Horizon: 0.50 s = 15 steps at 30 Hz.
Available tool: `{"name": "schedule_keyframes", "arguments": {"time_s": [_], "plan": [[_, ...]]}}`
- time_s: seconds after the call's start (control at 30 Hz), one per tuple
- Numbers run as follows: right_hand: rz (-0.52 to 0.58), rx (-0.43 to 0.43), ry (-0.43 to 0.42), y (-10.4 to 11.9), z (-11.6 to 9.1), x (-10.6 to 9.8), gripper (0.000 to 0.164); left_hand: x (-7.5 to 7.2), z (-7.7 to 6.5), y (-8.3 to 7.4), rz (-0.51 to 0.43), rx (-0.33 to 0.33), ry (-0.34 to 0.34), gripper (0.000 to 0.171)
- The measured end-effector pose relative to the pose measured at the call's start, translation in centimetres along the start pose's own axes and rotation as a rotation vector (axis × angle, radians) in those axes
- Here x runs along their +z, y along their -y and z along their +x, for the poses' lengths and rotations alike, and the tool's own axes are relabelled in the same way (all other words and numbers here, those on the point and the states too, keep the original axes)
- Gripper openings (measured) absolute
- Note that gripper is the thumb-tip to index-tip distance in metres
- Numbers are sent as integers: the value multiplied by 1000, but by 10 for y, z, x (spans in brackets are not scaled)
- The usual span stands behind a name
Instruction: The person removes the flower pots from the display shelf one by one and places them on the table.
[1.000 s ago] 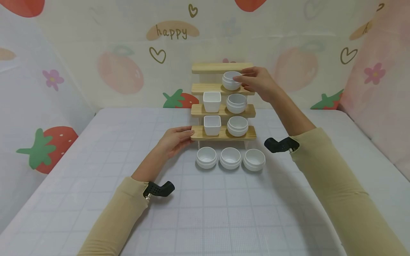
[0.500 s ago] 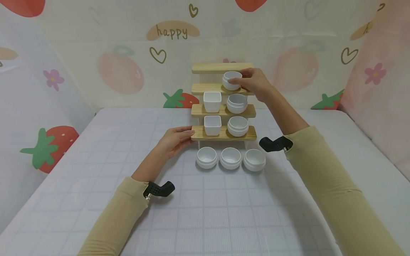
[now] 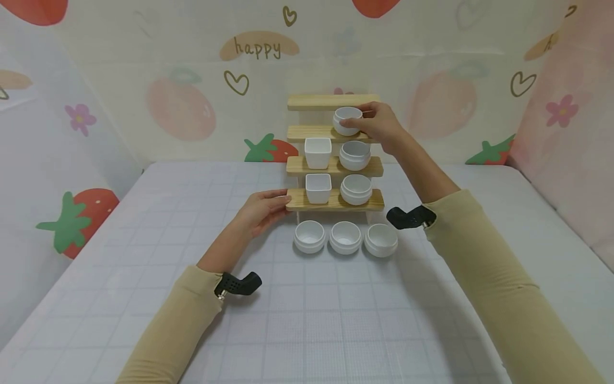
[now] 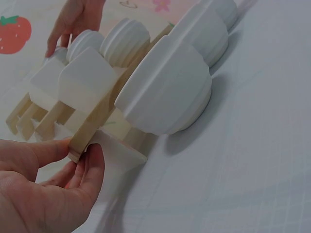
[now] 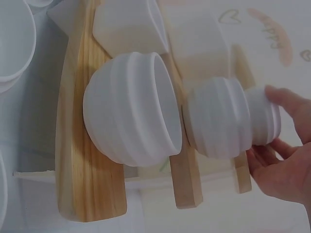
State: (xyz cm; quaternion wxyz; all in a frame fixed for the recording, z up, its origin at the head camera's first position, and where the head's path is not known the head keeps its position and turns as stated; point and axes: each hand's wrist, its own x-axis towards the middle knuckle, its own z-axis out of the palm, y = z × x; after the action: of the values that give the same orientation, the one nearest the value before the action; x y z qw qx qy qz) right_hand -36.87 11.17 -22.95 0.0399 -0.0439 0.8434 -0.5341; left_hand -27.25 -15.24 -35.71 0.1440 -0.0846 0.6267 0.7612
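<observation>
A stepped stand with wooden shelves point(image 3: 297, 166) rises at the back of the table. My left hand point(image 3: 263, 213) pinches the left end of its lowest shelf point(image 4: 99, 114), thumb on top and fingers beneath. On the third shelf up, my right hand point(image 3: 384, 128) holds a round white bowl point(image 3: 343, 126) by its right side, between thumb and fingers. In the right wrist view that bowl point(image 5: 262, 116) is partly hidden behind another round bowl point(image 5: 218, 116). The two lower shelves each bear a square white bowl point(image 3: 318, 188) on the left and a round bowl point(image 3: 356, 189) on the right.
Three round white bowls point(image 3: 345, 237) stand in a row on the table point(image 3: 307, 320) in front of the stand. The top shelf point(image 3: 333, 101) is bare wood. A printed cloth point(image 3: 192, 32) hangs behind the stand.
My right hand has shifted slightly left, its thumb now farther across the front of the round bowl. The bowl and my left hand stay where they were.
</observation>
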Motion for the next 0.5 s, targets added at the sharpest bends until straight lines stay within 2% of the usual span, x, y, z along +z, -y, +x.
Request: {"name": "schedule_keyframes", "arguments": {"time_s": [0.5], "plan": [[57, 16, -4, 1, 0, -1, 66, -1, 1, 2, -5, 10, 11, 53]]}}
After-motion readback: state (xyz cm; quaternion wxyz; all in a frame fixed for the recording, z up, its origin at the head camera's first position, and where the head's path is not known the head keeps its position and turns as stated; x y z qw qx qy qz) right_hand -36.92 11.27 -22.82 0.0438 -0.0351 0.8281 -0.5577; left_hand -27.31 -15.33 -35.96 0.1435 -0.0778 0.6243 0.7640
